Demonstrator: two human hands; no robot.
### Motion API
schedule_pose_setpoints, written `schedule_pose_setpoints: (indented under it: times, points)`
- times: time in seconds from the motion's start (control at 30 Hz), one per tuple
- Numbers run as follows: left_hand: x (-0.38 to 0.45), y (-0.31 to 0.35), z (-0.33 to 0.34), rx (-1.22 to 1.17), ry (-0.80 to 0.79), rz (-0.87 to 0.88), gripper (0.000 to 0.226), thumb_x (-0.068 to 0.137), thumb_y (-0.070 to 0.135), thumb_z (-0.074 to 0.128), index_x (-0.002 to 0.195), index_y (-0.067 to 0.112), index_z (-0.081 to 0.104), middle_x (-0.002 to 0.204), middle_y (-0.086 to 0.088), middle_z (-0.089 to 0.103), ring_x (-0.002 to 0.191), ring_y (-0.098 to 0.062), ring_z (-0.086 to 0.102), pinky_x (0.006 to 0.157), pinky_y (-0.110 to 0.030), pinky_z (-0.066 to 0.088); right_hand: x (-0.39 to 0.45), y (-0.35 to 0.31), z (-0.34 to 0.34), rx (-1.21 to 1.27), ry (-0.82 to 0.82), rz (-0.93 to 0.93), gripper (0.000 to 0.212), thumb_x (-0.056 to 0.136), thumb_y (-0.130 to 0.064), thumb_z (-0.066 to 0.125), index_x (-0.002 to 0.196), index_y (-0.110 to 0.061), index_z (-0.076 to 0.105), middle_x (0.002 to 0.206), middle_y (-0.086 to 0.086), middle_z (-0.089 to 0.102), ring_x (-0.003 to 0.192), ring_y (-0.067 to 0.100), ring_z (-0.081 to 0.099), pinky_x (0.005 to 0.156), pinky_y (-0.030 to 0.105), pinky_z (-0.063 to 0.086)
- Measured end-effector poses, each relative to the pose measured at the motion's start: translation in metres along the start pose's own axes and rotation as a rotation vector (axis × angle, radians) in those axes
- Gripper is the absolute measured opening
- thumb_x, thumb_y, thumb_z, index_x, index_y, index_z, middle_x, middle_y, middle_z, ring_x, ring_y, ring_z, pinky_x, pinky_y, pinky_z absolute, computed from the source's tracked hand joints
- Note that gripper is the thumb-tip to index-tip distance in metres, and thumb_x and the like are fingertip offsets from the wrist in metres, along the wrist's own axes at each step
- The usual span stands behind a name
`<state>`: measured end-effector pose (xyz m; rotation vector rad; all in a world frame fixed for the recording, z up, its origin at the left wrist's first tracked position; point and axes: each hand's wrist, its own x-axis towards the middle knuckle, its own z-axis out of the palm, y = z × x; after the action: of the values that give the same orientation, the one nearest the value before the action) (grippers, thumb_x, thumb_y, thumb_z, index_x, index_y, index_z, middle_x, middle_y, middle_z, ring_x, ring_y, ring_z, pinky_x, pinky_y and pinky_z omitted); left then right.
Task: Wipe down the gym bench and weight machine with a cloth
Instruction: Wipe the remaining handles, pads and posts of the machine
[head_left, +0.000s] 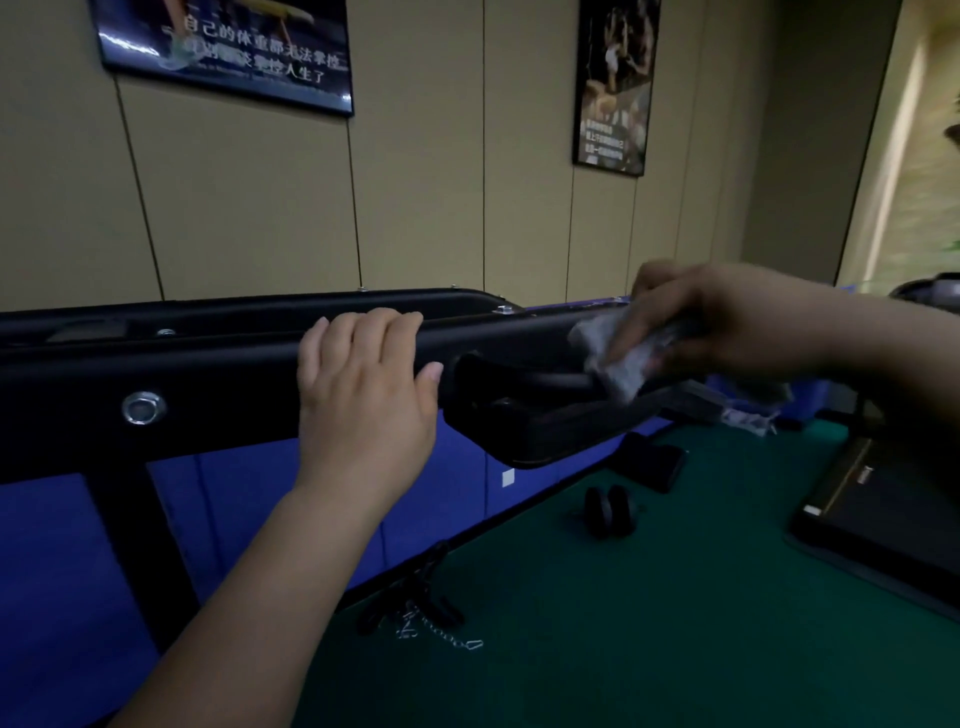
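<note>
Right hand (727, 317) and cloth (618, 358) blurred (grip unclear); machine frame (208, 374) cut off left.

Green floor (649, 597) carries a pair of black wheels (610, 510), a chain (441, 636) nearer, and a black mat (883, 525) right of the wheels.
</note>
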<state>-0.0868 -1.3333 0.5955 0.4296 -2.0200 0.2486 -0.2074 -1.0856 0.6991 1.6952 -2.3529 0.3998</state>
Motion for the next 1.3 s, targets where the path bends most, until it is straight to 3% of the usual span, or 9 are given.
schedule_pose_setpoints:
  times: [0.1, 0.2, 0.37, 0.5, 0.63, 0.8, 1.0, 1.13, 1.3]
  points:
    - [0.004, 0.01, 0.0, -0.038, -0.015, -0.033, 0.046, 0.091, 0.041, 0.041, 0.125, 0.014, 0.055, 0.123, -0.005, 0.057, 0.117, -0.028, 0.047, 0.112, -0.046, 0.018, 0.003, -0.006, 0.007, 0.068, 0.148, 0.048, 0.025, 0.079, -0.033, 0.061, 0.099, -0.047, 0.065, 0.103, -0.016, 0.045, 0.091, 0.002, 0.05, 0.083, 0.024, 0.046]
    - [0.007, 0.023, 0.002, -0.087, -0.019, -0.029, 0.045, 0.09, 0.043, 0.04, 0.12, 0.014, 0.059, 0.122, -0.004, 0.058, 0.116, -0.028, 0.048, 0.112, -0.047, 0.019, 0.017, -0.025, 0.047, 0.032, 0.256, -0.031, 0.039, 0.079, -0.045, 0.064, 0.118, -0.046, 0.059, 0.103, -0.011, 0.044, 0.088, 0.001, 0.047, 0.077, 0.015, 0.039]
    - [0.002, 0.052, -0.001, -0.334, -0.027, 0.032, 0.045, 0.093, 0.044, 0.032, 0.117, 0.017, 0.06, 0.115, 0.002, 0.057, 0.11, -0.02, 0.045, 0.099, -0.038, 0.034, 0.002, 0.032, 0.035, -0.136, 0.341, 0.201, 0.036, 0.086, -0.041, 0.058, 0.122, -0.037, 0.058, 0.109, -0.006, 0.043, 0.099, 0.014, 0.05, 0.083, 0.032, 0.045]
    - [-0.004, 0.081, 0.01, -0.344, -0.089, 0.09, 0.044, 0.094, 0.048, 0.029, 0.101, 0.017, 0.059, 0.097, 0.003, 0.057, 0.098, -0.02, 0.047, 0.088, -0.036, 0.04, -0.013, 0.055, 0.032, 0.156, 0.702, 0.302, 0.032, 0.089, -0.042, 0.053, 0.121, -0.037, 0.059, 0.108, -0.003, 0.046, 0.097, 0.011, 0.046, 0.079, 0.025, 0.04]
    - [-0.004, 0.092, 0.02, -0.244, -0.069, 0.034, 0.043, 0.093, 0.053, 0.029, 0.09, 0.017, 0.053, 0.088, 0.002, 0.053, 0.092, -0.021, 0.046, 0.083, -0.036, 0.04, -0.007, 0.039, 0.067, 0.07, 0.533, 0.023, 0.037, 0.088, -0.045, 0.053, 0.125, -0.043, 0.057, 0.102, -0.005, 0.044, 0.092, 0.005, 0.043, 0.077, 0.023, 0.038]
    - [0.001, 0.095, 0.019, -0.216, -0.075, 0.042, 0.046, 0.092, 0.056, 0.028, 0.083, 0.018, 0.052, 0.081, 0.004, 0.052, 0.085, -0.02, 0.047, 0.078, -0.037, 0.042, -0.015, 0.087, 0.044, 0.034, 0.601, 0.459, 0.034, 0.093, -0.045, 0.049, 0.125, -0.039, 0.056, 0.107, 0.001, 0.045, 0.1, 0.022, 0.052, 0.082, 0.036, 0.047]
    - [0.001, 0.095, 0.019, -0.232, -0.051, 0.058, 0.044, 0.092, 0.052, 0.03, 0.084, 0.014, 0.052, 0.082, -0.001, 0.053, 0.084, -0.026, 0.047, 0.073, -0.04, 0.04, -0.016, 0.015, 0.096, -0.054, 0.694, 0.074, 0.038, 0.091, -0.04, 0.047, 0.127, -0.036, 0.057, 0.099, 0.001, 0.042, 0.081, 0.02, 0.05, 0.062, 0.034, 0.049]
    - [-0.001, 0.094, 0.02, -0.259, -0.066, 0.055, 0.044, 0.092, 0.052, 0.028, 0.085, 0.015, 0.051, 0.084, 0.001, 0.051, 0.086, -0.023, 0.045, 0.074, -0.037, 0.038, -0.044, 0.031, 0.11, -0.063, 0.746, 0.004, 0.036, 0.089, -0.024, 0.053, 0.122, -0.028, 0.064, 0.094, 0.004, 0.045, 0.072, 0.019, 0.046, 0.052, 0.037, 0.047]
    - [-0.001, 0.093, 0.023, -0.29, -0.061, 0.054, 0.044, 0.093, 0.052, 0.027, 0.085, 0.015, 0.049, 0.085, 0.001, 0.049, 0.087, -0.022, 0.043, 0.073, -0.036, 0.037, -0.03, 0.029, 0.09, -0.023, 0.885, 0.052, 0.036, 0.084, -0.012, 0.059, 0.117, -0.027, 0.067, 0.098, 0.002, 0.039, 0.081, 0.014, 0.041, 0.062, 0.02, 0.04]
